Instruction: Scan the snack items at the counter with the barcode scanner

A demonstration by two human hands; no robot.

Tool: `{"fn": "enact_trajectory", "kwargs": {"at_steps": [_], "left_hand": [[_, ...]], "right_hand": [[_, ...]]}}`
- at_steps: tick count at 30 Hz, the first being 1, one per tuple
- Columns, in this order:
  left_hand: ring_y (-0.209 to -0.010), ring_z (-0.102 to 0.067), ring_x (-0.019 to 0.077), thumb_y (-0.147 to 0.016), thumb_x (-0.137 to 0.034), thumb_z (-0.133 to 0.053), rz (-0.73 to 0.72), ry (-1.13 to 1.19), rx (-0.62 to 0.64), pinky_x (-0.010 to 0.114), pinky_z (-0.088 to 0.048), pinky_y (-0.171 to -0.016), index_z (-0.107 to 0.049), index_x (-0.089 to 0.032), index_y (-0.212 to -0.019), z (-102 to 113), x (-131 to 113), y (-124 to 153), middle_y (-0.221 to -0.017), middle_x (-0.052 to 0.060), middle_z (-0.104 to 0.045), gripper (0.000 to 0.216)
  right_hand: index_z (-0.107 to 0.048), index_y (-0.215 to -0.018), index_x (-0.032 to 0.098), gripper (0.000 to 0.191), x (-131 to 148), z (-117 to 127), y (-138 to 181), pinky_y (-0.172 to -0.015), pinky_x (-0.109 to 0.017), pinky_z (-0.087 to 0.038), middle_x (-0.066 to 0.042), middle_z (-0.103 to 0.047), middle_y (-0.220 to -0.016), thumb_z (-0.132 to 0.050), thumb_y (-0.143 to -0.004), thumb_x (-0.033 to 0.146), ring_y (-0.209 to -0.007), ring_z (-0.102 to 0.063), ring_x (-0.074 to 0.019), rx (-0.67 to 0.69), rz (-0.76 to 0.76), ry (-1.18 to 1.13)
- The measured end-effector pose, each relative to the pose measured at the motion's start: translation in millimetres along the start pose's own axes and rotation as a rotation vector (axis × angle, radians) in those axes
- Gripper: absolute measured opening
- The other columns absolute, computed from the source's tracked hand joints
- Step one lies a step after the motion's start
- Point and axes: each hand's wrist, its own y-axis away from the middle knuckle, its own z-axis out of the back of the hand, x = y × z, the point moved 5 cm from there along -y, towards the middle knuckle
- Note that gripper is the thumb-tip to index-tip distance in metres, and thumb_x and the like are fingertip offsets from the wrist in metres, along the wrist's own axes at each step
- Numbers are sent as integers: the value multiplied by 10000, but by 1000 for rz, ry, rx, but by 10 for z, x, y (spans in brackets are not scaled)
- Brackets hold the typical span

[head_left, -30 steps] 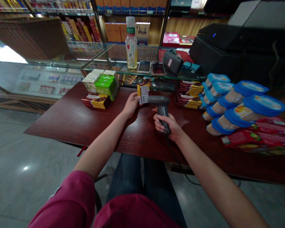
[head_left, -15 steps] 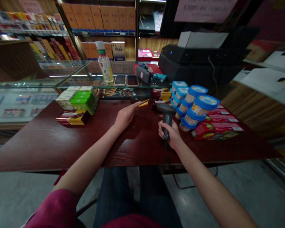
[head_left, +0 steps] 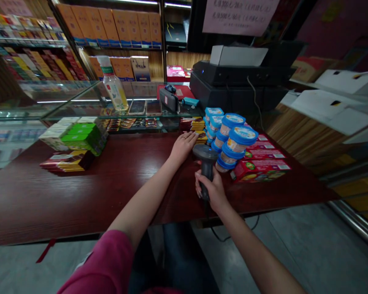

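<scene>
My right hand (head_left: 213, 185) is wrapped around the handle of a dark grey barcode scanner (head_left: 206, 165), which is held upright above the brown table (head_left: 135, 179). My left hand (head_left: 184, 147) reaches forward with its fingers stretched out, the tips on a stack of brown-and-yellow flat packets (head_left: 200, 138). Nothing shows clearly gripped in those fingers; the underside of the hand is hidden. Close beside the scanner stand stacked tubs with blue lids (head_left: 242, 135). Red boxes (head_left: 260, 169) lie to their right. Another pile of brown-and-yellow packets (head_left: 68, 160) lies at the left, against green and white cartons (head_left: 82, 136).
Behind the table is a glass display case (head_left: 88, 96) bearing a bottle (head_left: 115, 92), phones (head_left: 137, 107) and a dark case (head_left: 169, 100). A black machine (head_left: 233, 87) rises at the back right. The scanner's cable (head_left: 221, 240) hangs below the table's front edge.
My left hand has moved right, carrying a yellow packet to the right-hand stack, where its fingers now lie flatter. The scanner remains in my right hand. The view has turned to the right.
</scene>
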Motion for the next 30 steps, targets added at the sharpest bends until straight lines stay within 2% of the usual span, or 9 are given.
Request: {"fn": "enact_trajectory", "kwargs": {"at_steps": [4,8,11,14,19,22,25,27,30], "left_hand": [[-1516,-512,281,-998,-94,-475,25,98,-19,514,-357,-1297,-567,-167,-1532,-4,-5,0,-1579,147,-579,547],[-1593,-394,231,-970,-74,-445,25,145,-98,498,-284,-1336,-498,-215,-1587,316,41,250,-1665,86,-484,635],[-1604,-370,206,-965,-69,-430,-4,129,-106,471,-263,-1345,-501,-231,-1586,753,205,676,-1670,68,-479,646],[-1593,-392,201,-988,-94,-415,53,53,-128,453,-278,-1335,-537,-253,-1559,1280,526,1237,-1643,60,-520,606],[-1566,-441,226,-959,-110,-460,374,-153,-346,446,-299,-1318,-604,-256,-1476,2168,1176,2254,-1585,69,-591,556],[-1567,-435,253,-893,-91,-497,577,-230,-458,476,-283,-1324,-614,-248,-1450,2544,1486,2774,-1578,84,-594,590],[-1596,-387,256,-849,-82,-506,670,-227,-419,513,-270,-1326,-601,-260,-1465,2664,1718,3082,-1611,75,-561,649],[-1605,-370,255,-846,-87,-508,691,-196,-360,538,-242,-1336,-604,-257,-1468,2624,1830,3176,-1616,74,-556,652],[-1575,-425,267,-866,-110,-519,703,-150,-321,553,-239,-1338,-634,-233,-1449,2526,1903,3218,-1586,93,-586,607]], "right_hand": [[-569,-1183,252,482,25,28,5,-329,-206,-397,92,-581,-616,-823,-783,339,-384,-458,-95,-31,8,-14],[-568,-1163,258,495,102,48,37,-327,-198,-366,92,-579,-652,-826,-744,313,-387,-442,-82,-60,41,-42],[-571,-1139,257,476,133,-25,53,-346,-199,-360,88,-573,-651,-825,-738,285,-399,-445,-83,-31,56,-49],[-578,-1123,260,439,59,-256,12,-374,-200,-350,83,-566,-649,-804,-747,259,-408,-438,-78,61,5,-106],[-570,-1067,253,396,-214,-953,-169,-403,-196,-331,84,-548,-636,-794,-742,259,-416,-408,-66,271,-138,-163],[-564,-1086,248,429,-377,-1406,-274,-410,-200,-331,85,-558,-631,-809,-734,272,-420,-416,-72,383,-190,-117],[-569,-1088,247,452,-521,-1783,-341,-410,-206,-329,85,-572,-627,-812,-709,276,-424,-418,-78,469,-214,-95],[-574,-1082,245,449,-610,-1965,-361,-409,-209,-316,88,-568,-621,-807,-701,284,-419,-409,-78,514,-232,-90],[-594,-1082,232,438,-709,-2105,-372,-411,-214,-295,80,-570,-626,-806,-703,284,-417,-398,-75,554,-258,-66]]}}
